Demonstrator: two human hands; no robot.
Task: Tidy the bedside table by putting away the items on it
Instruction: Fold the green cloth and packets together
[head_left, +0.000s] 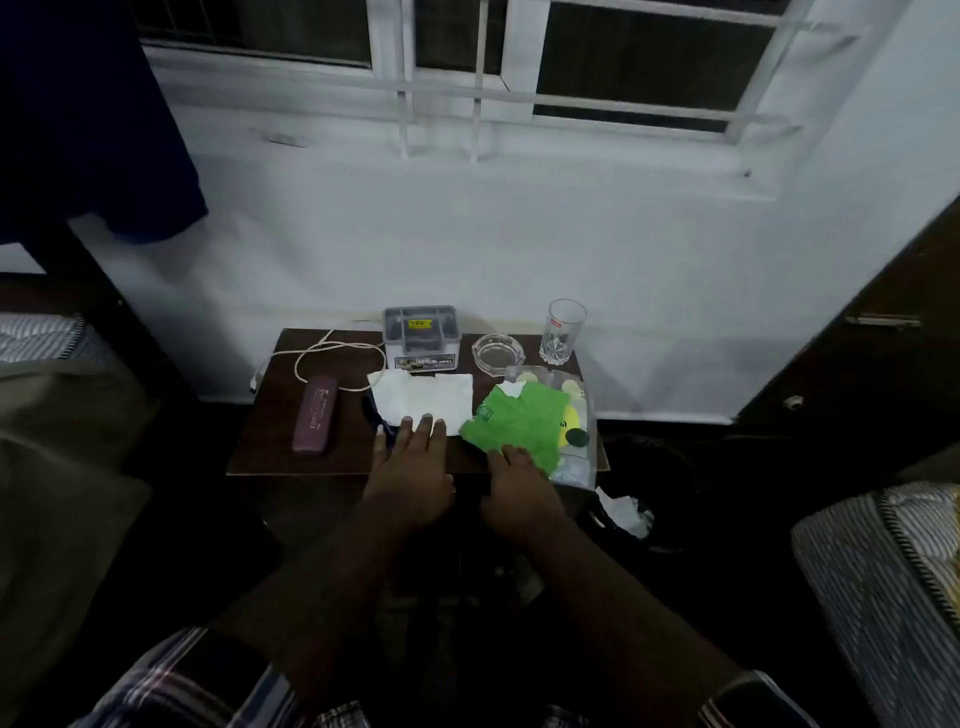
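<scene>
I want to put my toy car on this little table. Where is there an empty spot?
Bare wood shows at the table's front left corner, left of the maroon case, and in a strip between that case and the white paper. The right half is crowded: green wrapper, ashtray, glass. Both hands, left hand and right hand, cover the front middle.

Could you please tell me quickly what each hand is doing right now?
Left hand: open, fingers on white paper.
Right hand: open, touching green wrapper.

Case (315, 415) left on table (270, 452), paper (426, 397) centre, box (422, 336) behind, wrapper (519, 423) right, glass (563, 332) behind.
</scene>
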